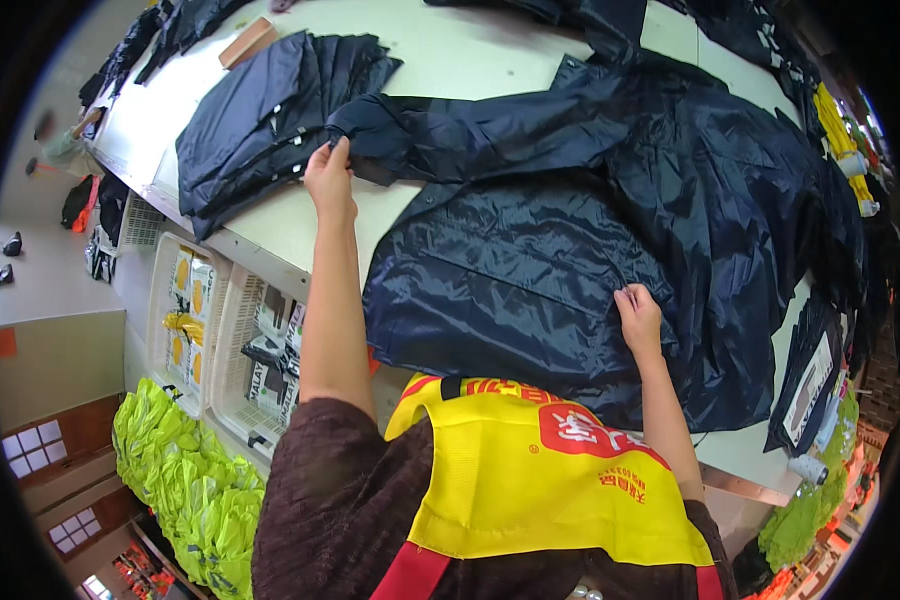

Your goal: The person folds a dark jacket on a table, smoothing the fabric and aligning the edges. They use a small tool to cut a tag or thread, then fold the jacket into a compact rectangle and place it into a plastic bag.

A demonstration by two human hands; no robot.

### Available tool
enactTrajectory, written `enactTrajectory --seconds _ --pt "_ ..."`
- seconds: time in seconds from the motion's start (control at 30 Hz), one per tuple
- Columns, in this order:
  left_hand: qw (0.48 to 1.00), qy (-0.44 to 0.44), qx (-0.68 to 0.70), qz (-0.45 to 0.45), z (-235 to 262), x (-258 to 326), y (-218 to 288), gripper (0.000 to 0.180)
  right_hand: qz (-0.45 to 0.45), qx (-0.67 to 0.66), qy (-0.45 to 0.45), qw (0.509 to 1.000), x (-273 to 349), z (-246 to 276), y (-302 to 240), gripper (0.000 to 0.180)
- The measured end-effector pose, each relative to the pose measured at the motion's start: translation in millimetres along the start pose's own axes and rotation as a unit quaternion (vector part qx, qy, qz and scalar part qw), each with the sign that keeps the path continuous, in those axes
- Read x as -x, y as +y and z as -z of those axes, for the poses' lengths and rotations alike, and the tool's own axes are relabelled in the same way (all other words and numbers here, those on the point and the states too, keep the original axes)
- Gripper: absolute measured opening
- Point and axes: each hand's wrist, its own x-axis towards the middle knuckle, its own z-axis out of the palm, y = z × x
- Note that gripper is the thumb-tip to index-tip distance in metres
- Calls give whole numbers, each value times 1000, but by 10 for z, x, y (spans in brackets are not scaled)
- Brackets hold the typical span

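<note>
A dark navy, shiny jacket (pixel 530 255) lies spread over the table in front of me. One of its sleeves stretches out to the left, and my left hand (pixel 330 178) pinches the cuff at its end. My right hand (pixel 638 318) is closed on the jacket's fabric near the middle of its body, with the fingertips pressed together. Just beyond my left hand rests a stack of folded dark jackets (pixel 260 130) with small pale snaps along the edges.
The pale table (pixel 450 50) carries a wooden block (pixel 249 43) at the far left. White plastic baskets (pixel 232 345) with packaged items stand off its left edge, above a heap of lime-yellow garments (pixel 185 480). More dark garments (pixel 815 370) and a thread spool (pixel 808 468) lie at the right.
</note>
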Motion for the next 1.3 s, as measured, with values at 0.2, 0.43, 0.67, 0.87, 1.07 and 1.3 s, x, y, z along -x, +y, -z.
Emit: enactTrajectory --seconds 0.2,0.43,0.67,0.87,1.07,1.3 --pt "964 -110 216 108 -173 1229 1028 11 -87 -301 -35 949 -88 103 -938 13" --pt "849 -139 400 317 -356 2459 1116 13 130 -484 -139 854 -1 3 -2011 40" --pt "867 -375 -12 327 110 2825 1156 21 54 -424 -102 898 184 465 -2090 31" --pt "811 -225 -245 -481 -312 2934 1803 21 92 -191 -240 947 318 706 -2099 20" --pt "779 -482 -299 -267 -556 3003 1538 52 50 -322 -221 919 497 755 -2092 24" --pt "802 -584 -36 119 -531 2847 926 15 -28 -350 -263 899 487 817 -1818 26"
